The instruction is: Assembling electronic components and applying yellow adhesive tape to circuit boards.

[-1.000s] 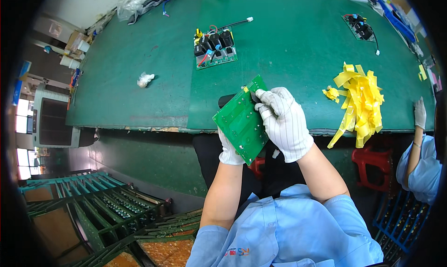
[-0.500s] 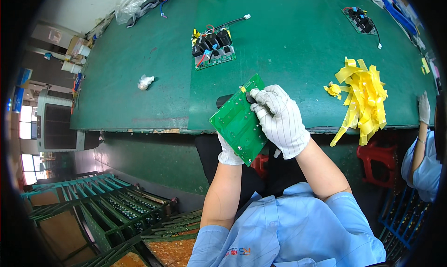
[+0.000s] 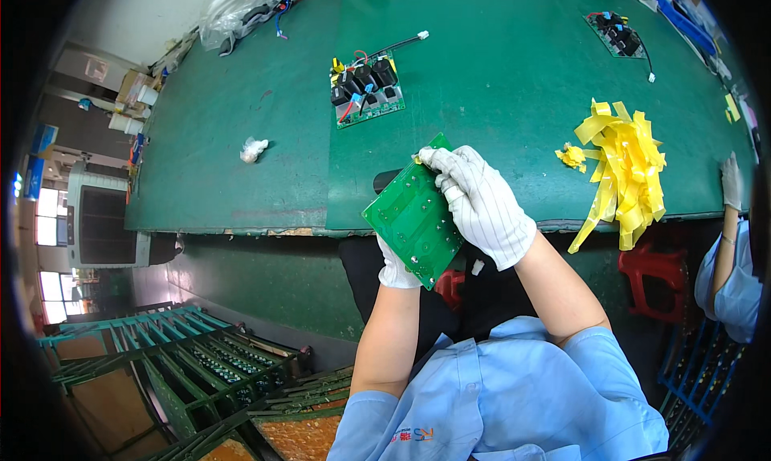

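Observation:
A green circuit board [image 3: 412,222] is held tilted over the table's near edge, solder side toward me. My left hand [image 3: 397,265], in a white glove, grips it from behind at the lower left; most of its fingers are hidden. A black cylindrical part [image 3: 385,181] juts out behind the board's left edge. My right hand [image 3: 484,206], in a white striped glove, lies over the board's upper right side. Its thumb and fingers are pinched at a small bit of yellow tape [image 3: 417,159] on the top edge.
A populated circuit board [image 3: 367,88] lies ahead on the green table [image 3: 241,184]; another board [image 3: 618,36] sits far right. Yellow tape strips [image 3: 626,176] are heaped to the right, a white crumpled wad [image 3: 253,149] to the left. A co-worker's gloved hand [image 3: 732,184] rests at the right edge.
My right hand's fingertips have moved up and left along the board to the yellow tape at its top edge. A dark piece seen at those fingers earlier no longer shows.

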Available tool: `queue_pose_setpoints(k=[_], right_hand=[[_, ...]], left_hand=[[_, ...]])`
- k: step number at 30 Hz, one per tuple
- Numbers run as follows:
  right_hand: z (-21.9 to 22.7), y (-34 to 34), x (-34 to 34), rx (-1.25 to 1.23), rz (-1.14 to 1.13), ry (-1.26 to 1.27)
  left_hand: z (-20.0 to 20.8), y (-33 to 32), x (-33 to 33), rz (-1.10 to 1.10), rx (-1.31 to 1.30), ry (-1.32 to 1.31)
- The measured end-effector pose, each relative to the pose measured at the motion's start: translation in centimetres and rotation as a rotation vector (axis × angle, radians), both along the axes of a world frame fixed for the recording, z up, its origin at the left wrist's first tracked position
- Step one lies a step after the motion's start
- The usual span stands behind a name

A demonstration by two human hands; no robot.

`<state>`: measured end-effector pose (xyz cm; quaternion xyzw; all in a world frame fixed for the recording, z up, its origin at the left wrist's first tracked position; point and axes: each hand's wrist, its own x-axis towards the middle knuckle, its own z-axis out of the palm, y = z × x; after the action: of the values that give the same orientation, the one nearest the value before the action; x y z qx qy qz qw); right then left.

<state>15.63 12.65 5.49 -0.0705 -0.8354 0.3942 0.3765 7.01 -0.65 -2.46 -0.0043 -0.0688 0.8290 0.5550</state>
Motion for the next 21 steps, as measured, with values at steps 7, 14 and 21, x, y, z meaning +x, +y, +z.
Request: queue_pose_setpoints(k=[7,14,21], right_hand=[[0.7,0.3,0.4,-0.073,0.047,0.013],[1.6,3.3,2.5,-0.462,0.006,-0.086],[1.4,8.1,10.8,0.246,-0.577,-0.224]], left_hand=[[0.3,0.1,0.0,-0.022,0.035,0.04],[0.4,0.8,0.2,0.047,-0.023,0.159],[1.9,0.0,-0.5,0.091,-0.186,0.316]])
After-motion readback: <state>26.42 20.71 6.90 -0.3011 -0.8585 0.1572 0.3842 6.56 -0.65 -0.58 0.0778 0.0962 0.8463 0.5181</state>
